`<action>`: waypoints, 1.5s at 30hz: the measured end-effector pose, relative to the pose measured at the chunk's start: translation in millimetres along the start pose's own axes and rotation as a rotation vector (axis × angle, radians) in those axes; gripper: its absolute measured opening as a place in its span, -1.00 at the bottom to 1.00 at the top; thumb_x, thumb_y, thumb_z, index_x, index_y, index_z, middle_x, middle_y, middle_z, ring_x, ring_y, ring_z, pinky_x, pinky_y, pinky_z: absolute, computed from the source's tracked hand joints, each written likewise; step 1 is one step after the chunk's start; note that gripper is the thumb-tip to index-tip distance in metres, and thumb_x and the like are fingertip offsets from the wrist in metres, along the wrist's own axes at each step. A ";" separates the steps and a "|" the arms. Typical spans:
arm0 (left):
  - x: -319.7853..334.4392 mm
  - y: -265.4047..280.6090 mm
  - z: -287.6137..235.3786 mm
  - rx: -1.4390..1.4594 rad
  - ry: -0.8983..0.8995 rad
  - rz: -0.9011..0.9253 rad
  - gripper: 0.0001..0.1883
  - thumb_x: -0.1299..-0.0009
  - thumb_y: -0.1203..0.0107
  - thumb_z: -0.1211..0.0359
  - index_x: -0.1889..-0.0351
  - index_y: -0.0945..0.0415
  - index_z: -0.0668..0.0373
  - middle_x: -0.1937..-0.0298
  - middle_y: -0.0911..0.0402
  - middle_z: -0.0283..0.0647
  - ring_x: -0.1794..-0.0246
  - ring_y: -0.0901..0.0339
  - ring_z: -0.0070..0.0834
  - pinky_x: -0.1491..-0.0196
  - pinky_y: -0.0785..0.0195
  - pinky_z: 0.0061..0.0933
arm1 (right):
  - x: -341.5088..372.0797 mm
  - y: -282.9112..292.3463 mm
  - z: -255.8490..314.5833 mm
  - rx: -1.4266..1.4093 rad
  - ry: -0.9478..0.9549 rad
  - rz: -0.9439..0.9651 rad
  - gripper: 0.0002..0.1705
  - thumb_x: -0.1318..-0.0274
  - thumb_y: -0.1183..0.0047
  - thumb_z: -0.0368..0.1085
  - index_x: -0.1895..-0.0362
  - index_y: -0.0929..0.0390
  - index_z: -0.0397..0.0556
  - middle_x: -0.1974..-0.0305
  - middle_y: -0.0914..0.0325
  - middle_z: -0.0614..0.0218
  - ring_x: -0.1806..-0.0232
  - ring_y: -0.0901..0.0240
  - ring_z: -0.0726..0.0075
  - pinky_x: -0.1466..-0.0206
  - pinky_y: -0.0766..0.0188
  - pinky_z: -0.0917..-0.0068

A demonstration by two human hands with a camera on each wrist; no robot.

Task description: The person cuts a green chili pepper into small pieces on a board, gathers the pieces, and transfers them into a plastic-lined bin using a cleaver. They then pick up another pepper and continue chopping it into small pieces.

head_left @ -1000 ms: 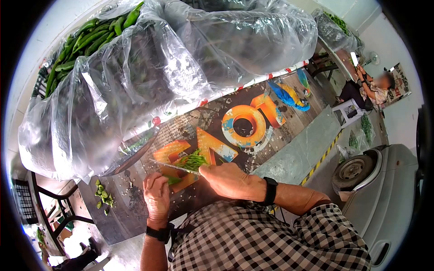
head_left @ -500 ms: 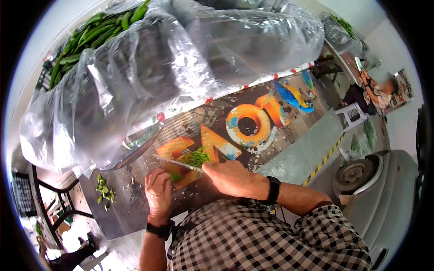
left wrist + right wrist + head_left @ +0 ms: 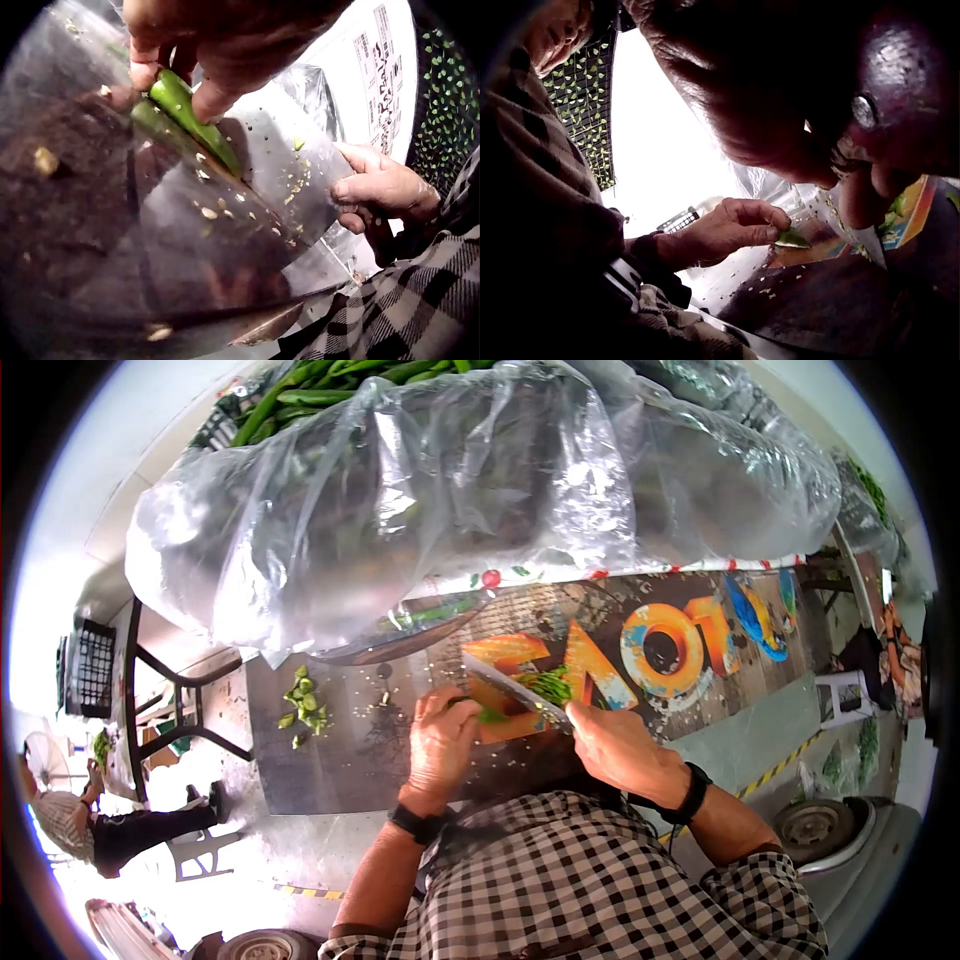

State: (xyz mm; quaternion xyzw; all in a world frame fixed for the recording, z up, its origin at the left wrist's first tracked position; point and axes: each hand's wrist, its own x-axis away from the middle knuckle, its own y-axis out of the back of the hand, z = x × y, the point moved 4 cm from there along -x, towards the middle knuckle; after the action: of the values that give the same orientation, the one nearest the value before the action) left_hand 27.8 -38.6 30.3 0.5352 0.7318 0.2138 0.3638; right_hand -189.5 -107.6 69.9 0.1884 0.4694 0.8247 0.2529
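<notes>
In the head view my left hand pinches a piece of green chili pepper between thumb and fingers, close over the table. My right hand grips a broad-bladed knife by its handle, which shows dark with a metal rivet in the right wrist view. The left wrist view shows the blade beside the pepper, its face dotted with pale seeds. A small pile of thin green strips sits just beyond the blade. Cut pepper ends lie on the table to the left.
Large clear plastic bags line the table's far side, with whole green peppers at their top. The wooden table has painted orange letters and scattered seeds. Another person sits at the left; a car wheel stands at the right.
The head view has swung left, so the scene sits further right and a seated person shows at the left. More of the knife's blade face shows. Both hands keep their holds.
</notes>
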 end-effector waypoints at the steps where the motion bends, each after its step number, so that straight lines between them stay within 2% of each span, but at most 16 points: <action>1: 1.5 -1.7 1.7 0.002 0.010 0.003 -0.83 -0.13 -0.18 0.50 0.29 -0.59 0.12 0.10 -0.52 -0.18 0.02 -0.43 -0.09 -0.04 -0.36 -0.16 | -0.8 0.0 -0.3 0.011 -0.011 0.029 -0.70 -0.01 -0.06 -0.48 0.15 -0.29 -0.18 0.47 -0.43 0.18 0.54 -0.43 -0.02 0.52 -0.34 0.16; 4: 3.4 -2.2 -0.3 0.011 0.031 -0.023 -0.80 -0.13 -0.16 0.56 0.29 -0.61 0.13 0.11 -0.55 -0.18 0.04 -0.46 -0.11 -0.04 -0.37 -0.18 | -0.9 0.9 -0.5 0.045 -0.064 0.089 -0.71 -0.01 -0.06 -0.47 0.16 -0.29 -0.19 0.46 -0.45 0.16 0.49 -0.46 -0.01 0.48 -0.37 0.18; 9: 4.1 -13.2 -7.0 0.045 0.005 -0.043 -0.79 -0.14 -0.13 0.59 0.28 -0.60 0.14 0.10 -0.54 -0.16 0.00 -0.46 -0.09 -0.07 -0.37 -0.17 | -1.6 -1.5 -4.6 -0.024 -0.019 0.077 -0.72 -0.01 -0.07 -0.47 0.19 -0.28 -0.20 0.50 -0.40 0.23 0.53 -0.43 0.03 0.51 -0.32 0.22; 14: 1.0 -18.7 -11.8 0.045 -0.025 -0.008 -0.84 -0.15 -0.14 0.57 0.32 -0.56 0.17 0.08 -0.55 -0.17 -0.02 -0.45 -0.08 -0.08 -0.36 -0.14 | -1.3 1.5 -0.7 -0.005 -0.005 0.037 -0.71 0.02 -0.08 -0.51 0.23 -0.24 -0.14 0.52 -0.39 0.24 0.54 -0.44 0.03 0.54 -0.31 0.25; 17: 2.1 -13.8 -18.9 -0.062 -0.074 -0.024 -0.85 -0.16 -0.15 0.56 0.32 -0.57 0.16 0.08 -0.55 -0.18 0.00 -0.46 -0.08 -0.08 -0.37 -0.15 | -1.8 3.4 1.6 0.019 -0.022 0.088 -0.72 0.00 -0.08 -0.48 0.25 -0.24 -0.13 0.51 -0.41 0.22 0.55 -0.44 0.05 0.55 -0.32 0.26; 23: 1.8 -15.3 -15.9 -0.060 -0.113 -0.019 -0.83 -0.13 -0.18 0.53 0.30 -0.58 0.16 0.11 -0.55 -0.23 0.02 -0.48 -0.14 -0.04 -0.41 -0.21 | 0.3 1.0 -1.0 0.017 -0.007 0.038 -0.74 -0.04 -0.07 -0.44 0.19 -0.31 -0.17 0.50 -0.44 0.21 0.54 -0.47 0.10 0.56 -0.34 0.28; 26: 1.1 -16.5 -15.2 -0.034 -0.079 -0.032 -0.83 -0.14 -0.18 0.56 0.30 -0.59 0.18 0.11 -0.56 -0.22 0.03 -0.48 -0.13 -0.03 -0.42 -0.21 | 3.4 -3.7 0.7 0.018 0.050 -0.064 -0.73 -0.05 -0.07 -0.44 0.16 -0.32 -0.18 0.49 -0.46 0.19 0.53 -0.47 0.07 0.54 -0.35 0.24; 29: 1.2 -17.4 -13.4 -0.017 -0.057 -0.029 -0.81 -0.13 -0.17 0.58 0.29 -0.59 0.20 0.11 -0.56 -0.20 0.02 -0.48 -0.13 -0.03 -0.42 -0.20 | 5.1 6.4 9.9 -0.021 -0.025 0.007 -0.74 -0.06 -0.06 -0.44 0.15 -0.33 -0.18 0.47 -0.47 0.18 0.53 -0.46 0.03 0.52 -0.37 0.23; 35: 1.4 -19.2 -10.2 -0.023 -0.066 -0.029 -0.76 -0.08 -0.13 0.62 0.28 -0.58 0.21 0.11 -0.56 -0.18 0.02 -0.47 -0.12 -0.03 -0.40 -0.20 | 12.2 8.2 14.6 -0.029 -0.033 0.029 -0.71 -0.05 -0.07 -0.44 0.13 -0.32 -0.17 0.45 -0.47 0.19 0.53 -0.47 0.03 0.51 -0.38 0.24; 38: 0.8 -17.8 -12.4 0.003 -0.049 -0.030 -0.76 -0.08 -0.13 0.64 0.29 -0.58 0.20 0.14 -0.56 -0.18 0.06 -0.46 -0.11 -0.01 -0.38 -0.20 | 13.8 1.4 13.1 -0.035 -0.027 -0.003 -0.80 -0.03 -0.03 -0.44 0.24 -0.32 -0.14 0.54 -0.49 0.10 0.53 -0.49 -0.10 0.50 -0.39 0.09; 41: 0.2 -17.0 -14.1 0.007 -0.069 -0.033 -0.76 -0.08 -0.13 0.64 0.29 -0.58 0.21 0.15 -0.56 -0.18 0.06 -0.46 -0.10 0.00 -0.39 -0.19 | 13.0 7.3 17.3 -0.067 -0.061 -0.014 -0.80 -0.04 -0.03 -0.44 0.25 -0.32 -0.15 0.54 -0.49 0.09 0.53 -0.50 -0.09 0.50 -0.40 0.10; 44: 0.9 -16.0 -15.3 0.010 -0.082 -0.040 -0.76 -0.08 -0.13 0.64 0.29 -0.58 0.22 0.14 -0.56 -0.18 0.07 -0.46 -0.10 0.01 -0.39 -0.19 | 14.6 4.5 16.7 0.001 -0.018 0.031 -0.68 -0.03 -0.08 -0.44 0.11 -0.31 -0.18 0.46 -0.47 0.19 0.53 -0.49 0.07 0.52 -0.39 0.27; 45: 1.1 -16.5 -14.9 0.011 -0.085 -0.043 -0.76 -0.08 -0.13 0.64 0.29 -0.58 0.22 0.14 -0.56 -0.17 0.07 -0.47 -0.10 0.01 -0.39 -0.19 | 14.4 4.3 16.6 -0.001 -0.017 0.027 -0.69 -0.03 -0.08 -0.44 0.12 -0.31 -0.18 0.47 -0.46 0.19 0.53 -0.49 0.06 0.52 -0.39 0.26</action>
State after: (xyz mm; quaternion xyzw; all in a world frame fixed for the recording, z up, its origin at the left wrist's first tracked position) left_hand 5.9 -42.0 27.9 0.5299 0.7283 0.1788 0.3960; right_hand -193.0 -89.6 82.8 0.2017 0.4643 0.8266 0.2459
